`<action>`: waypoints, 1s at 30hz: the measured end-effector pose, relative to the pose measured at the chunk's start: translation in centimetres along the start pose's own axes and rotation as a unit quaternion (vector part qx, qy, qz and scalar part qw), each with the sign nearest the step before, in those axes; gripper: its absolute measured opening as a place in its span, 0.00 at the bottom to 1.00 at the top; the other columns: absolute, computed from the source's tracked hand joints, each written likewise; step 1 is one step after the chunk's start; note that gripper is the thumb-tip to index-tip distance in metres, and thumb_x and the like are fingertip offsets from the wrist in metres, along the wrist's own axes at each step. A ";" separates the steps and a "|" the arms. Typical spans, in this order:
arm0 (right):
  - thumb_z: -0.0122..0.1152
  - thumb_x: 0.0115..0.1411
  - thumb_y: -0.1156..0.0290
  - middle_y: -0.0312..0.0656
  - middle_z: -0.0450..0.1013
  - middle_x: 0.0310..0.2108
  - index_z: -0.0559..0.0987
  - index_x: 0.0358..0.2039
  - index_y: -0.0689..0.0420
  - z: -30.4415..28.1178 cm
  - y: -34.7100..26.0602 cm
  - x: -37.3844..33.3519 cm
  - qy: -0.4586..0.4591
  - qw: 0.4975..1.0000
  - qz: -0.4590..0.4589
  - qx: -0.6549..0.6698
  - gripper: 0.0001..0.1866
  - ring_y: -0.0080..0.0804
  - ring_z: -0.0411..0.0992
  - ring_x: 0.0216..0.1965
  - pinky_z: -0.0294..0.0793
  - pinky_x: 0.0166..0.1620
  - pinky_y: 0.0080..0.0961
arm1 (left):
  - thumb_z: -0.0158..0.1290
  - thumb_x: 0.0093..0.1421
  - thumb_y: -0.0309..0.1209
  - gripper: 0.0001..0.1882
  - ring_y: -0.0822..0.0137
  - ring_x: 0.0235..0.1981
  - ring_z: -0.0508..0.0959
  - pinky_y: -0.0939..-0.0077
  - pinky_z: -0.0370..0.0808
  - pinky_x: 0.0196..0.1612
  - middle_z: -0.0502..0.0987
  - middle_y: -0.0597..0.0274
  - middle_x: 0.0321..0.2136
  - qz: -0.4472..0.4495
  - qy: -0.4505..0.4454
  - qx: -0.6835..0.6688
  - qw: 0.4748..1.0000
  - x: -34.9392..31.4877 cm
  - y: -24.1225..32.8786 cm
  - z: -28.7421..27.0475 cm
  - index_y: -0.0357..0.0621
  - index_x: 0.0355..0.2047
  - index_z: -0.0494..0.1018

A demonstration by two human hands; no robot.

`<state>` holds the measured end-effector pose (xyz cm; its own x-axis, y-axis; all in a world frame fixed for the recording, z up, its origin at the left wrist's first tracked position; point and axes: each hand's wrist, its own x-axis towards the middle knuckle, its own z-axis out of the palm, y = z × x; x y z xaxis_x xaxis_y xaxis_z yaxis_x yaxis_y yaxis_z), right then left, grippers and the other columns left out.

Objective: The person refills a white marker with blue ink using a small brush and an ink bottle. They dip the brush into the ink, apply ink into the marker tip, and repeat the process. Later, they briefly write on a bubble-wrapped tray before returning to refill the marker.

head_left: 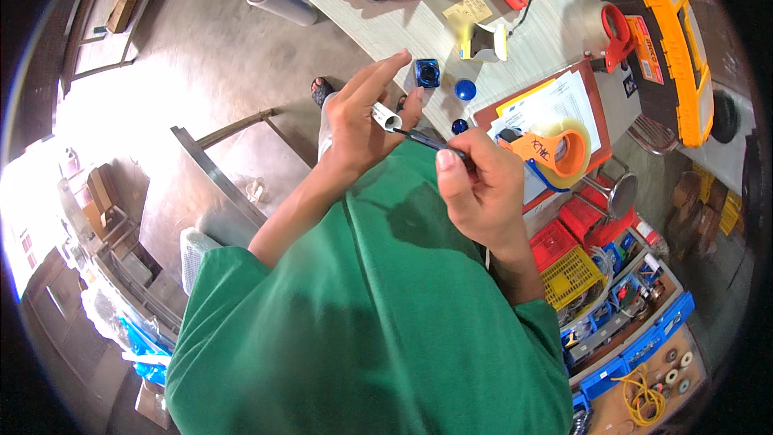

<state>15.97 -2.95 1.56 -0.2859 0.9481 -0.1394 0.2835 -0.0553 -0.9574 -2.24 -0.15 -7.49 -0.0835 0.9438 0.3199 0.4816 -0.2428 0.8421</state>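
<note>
My left hand [354,133] grips a short white tube [386,118] between thumb and palm, its open end toward my right hand; the index and middle fingers stretch out past it. My right hand [487,189] pinches a thin dark stick-like tool [425,141], whose tip is at the tube's mouth. Whether the tip is inside, I cannot tell. On the table edge just beyond stands a small square blue bottle [427,73] with a dark round top. A round blue cap [465,90] lies beside it, and a smaller dark blue round piece [460,126] sits nearer me.
An opened white-and-yellow carton [485,43] stands farther back. To the right, orange tape dispensers [555,153] rest on papers and a brown clipboard [600,105]. A black-and-yellow toolbox [684,40] borders the table. Red and yellow baskets [572,278] are at lower right.
</note>
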 end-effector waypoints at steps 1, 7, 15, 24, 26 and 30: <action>0.62 0.68 0.69 0.36 0.64 0.16 0.74 0.30 0.61 0.2 -0.1 0.2 0.012 0.999 -0.043 -0.018 0.11 0.20 0.63 0.17 0.62 0.23 0.26 | 0.70 0.49 0.23 0.30 0.74 0.21 0.72 0.77 0.73 0.25 0.85 0.55 0.40 -0.002 -0.005 -0.004 1.000 0.0 0.0 0.0 0.42 0.55 0.80; 0.65 0.65 0.70 0.41 0.65 0.18 0.74 0.30 0.60 0.7 -0.2 1.1 0.018 0.977 -0.162 -0.139 0.10 0.35 0.66 0.18 0.65 0.23 0.33 | 0.69 0.53 0.21 0.29 0.76 0.22 0.72 0.80 0.72 0.26 0.85 0.55 0.46 0.014 -0.021 -0.005 1.000 -0.1 0.0 0.1 0.38 0.57 0.79; 0.66 0.61 0.73 0.45 0.68 0.22 0.71 0.29 0.59 1.0 -0.7 1.4 0.016 0.959 -0.190 -0.207 0.11 0.45 0.71 0.24 0.69 0.28 0.42 | 0.68 0.54 0.22 0.28 0.77 0.22 0.72 0.81 0.72 0.26 0.85 0.56 0.46 0.018 -0.019 -0.017 1.000 -0.1 -0.2 0.2 0.39 0.57 0.79; 0.66 0.60 0.74 0.45 0.68 0.22 0.69 0.28 0.57 1.2 -1.0 1.6 0.014 0.953 -0.194 -0.230 0.12 0.46 0.71 0.24 0.70 0.29 0.43 | 0.69 0.53 0.23 0.27 0.76 0.23 0.75 0.79 0.73 0.26 0.85 0.56 0.44 0.008 -0.022 -0.020 1.000 -0.2 -0.1 0.3 0.42 0.55 0.81; 0.66 0.60 0.74 0.45 0.68 0.22 0.69 0.28 0.57 1.3 -1.0 1.6 0.014 0.953 -0.192 -0.234 0.12 0.47 0.71 0.24 0.70 0.29 0.43 | 0.69 0.53 0.23 0.26 0.77 0.23 0.75 0.79 0.73 0.26 0.85 0.56 0.45 0.001 -0.023 -0.017 1.000 -0.2 0.0 0.3 0.41 0.54 0.81; 0.66 0.60 0.74 0.45 0.68 0.21 0.69 0.29 0.58 1.3 -0.9 1.7 0.010 0.952 -0.190 -0.240 0.12 0.47 0.71 0.23 0.70 0.28 0.43 | 0.70 0.53 0.23 0.24 0.76 0.23 0.76 0.79 0.73 0.26 0.86 0.55 0.44 0.005 -0.026 -0.020 0.999 -0.2 0.2 0.4 0.42 0.52 0.82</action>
<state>14.05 -1.73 1.88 -0.4359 0.8766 0.2039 0.5495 0.4387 -0.7111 -1.80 -0.36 -7.54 -0.0323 0.9517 0.3054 0.4471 -0.2595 0.8560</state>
